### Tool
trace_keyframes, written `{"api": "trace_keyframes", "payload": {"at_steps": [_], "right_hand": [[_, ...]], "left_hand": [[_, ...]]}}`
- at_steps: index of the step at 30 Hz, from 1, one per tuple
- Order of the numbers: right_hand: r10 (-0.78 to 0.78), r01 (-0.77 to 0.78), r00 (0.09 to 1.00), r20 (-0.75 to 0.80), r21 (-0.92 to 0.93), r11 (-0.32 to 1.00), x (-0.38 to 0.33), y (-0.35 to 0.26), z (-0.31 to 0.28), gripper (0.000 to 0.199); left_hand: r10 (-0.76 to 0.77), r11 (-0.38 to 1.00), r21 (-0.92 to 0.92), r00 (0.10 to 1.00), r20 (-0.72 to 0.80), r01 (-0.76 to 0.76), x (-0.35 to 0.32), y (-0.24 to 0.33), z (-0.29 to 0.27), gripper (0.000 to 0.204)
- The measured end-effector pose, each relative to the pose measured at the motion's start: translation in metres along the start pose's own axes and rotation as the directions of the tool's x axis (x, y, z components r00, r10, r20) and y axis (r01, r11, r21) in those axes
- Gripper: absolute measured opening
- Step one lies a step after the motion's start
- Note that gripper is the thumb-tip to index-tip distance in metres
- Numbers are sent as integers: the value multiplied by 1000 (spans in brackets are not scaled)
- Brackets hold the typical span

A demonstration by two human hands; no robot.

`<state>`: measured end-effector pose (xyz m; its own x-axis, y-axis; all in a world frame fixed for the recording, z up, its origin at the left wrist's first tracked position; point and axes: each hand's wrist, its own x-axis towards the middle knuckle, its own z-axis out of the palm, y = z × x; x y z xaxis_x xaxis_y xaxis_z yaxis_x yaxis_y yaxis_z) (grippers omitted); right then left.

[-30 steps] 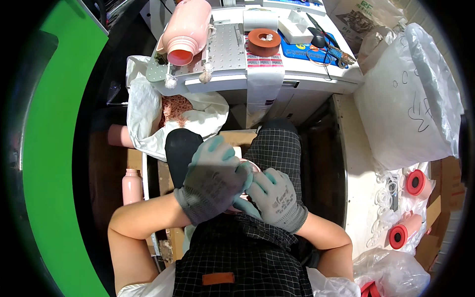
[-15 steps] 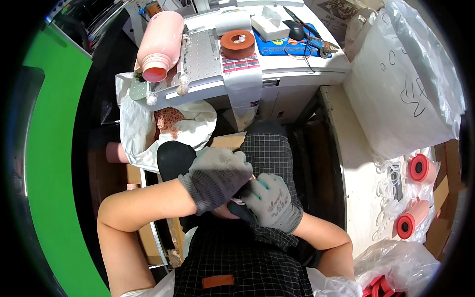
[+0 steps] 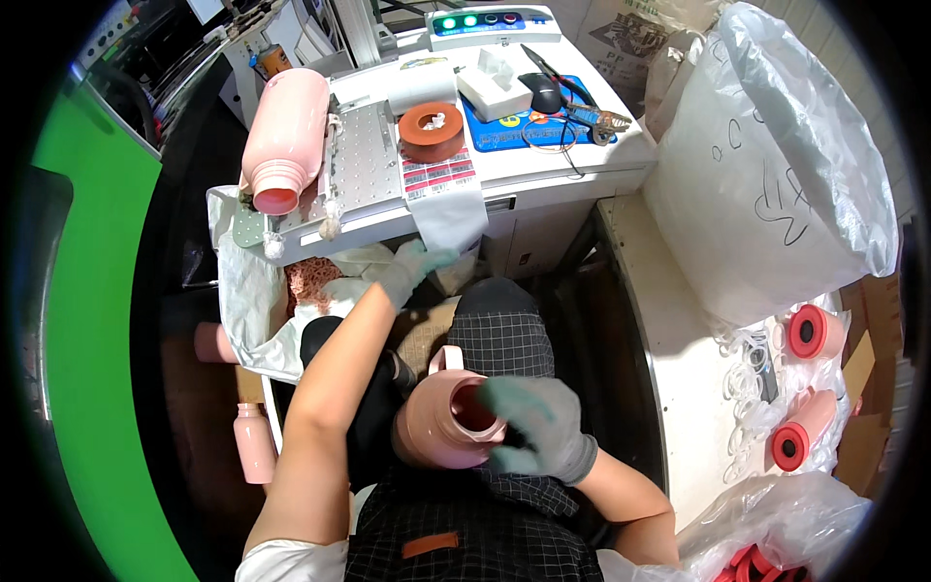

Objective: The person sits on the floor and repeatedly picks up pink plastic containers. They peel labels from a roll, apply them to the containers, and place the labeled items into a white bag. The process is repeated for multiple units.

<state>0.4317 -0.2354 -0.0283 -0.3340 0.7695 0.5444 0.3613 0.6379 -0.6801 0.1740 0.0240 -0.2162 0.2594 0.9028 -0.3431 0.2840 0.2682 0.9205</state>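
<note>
We are seeing a pink bottle [image 3: 441, 427] standing in the person's lap, its open mouth pointing up at us. The right hand [image 3: 538, 427] is curling its gloved fingers around the rim, gripping it. The left hand [image 3: 412, 270] is reaching away to the white bag [image 3: 242, 301], fingers loosely spread, touching plastic.

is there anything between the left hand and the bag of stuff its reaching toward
Nothing visible does. The left hand is stretched forward, just over the white plastic bag under the machine table's edge, with open space beneath. The right hand holds the pink bottle on the lap, well clear.
</note>
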Motion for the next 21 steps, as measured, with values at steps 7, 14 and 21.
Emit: {"api": "trace_keyframes", "payload": {"at_steps": [7, 14, 21], "right_hand": [[645, -490, 764, 26, 673, 554, 39, 70, 1, 67], [626, -529, 734, 264, 800, 283, 53, 88, 21, 36], [602, -553, 778, 180, 650, 520, 58, 72, 21, 33]], "left_hand": [[231, 902, -419, 939, 256, -107, -173, 114, 28, 61], [662, 737, 411, 695, -281, -537, -191, 128, 46, 67], [894, 146, 864, 439, 94, -481, -181, 160, 61, 23]]}}
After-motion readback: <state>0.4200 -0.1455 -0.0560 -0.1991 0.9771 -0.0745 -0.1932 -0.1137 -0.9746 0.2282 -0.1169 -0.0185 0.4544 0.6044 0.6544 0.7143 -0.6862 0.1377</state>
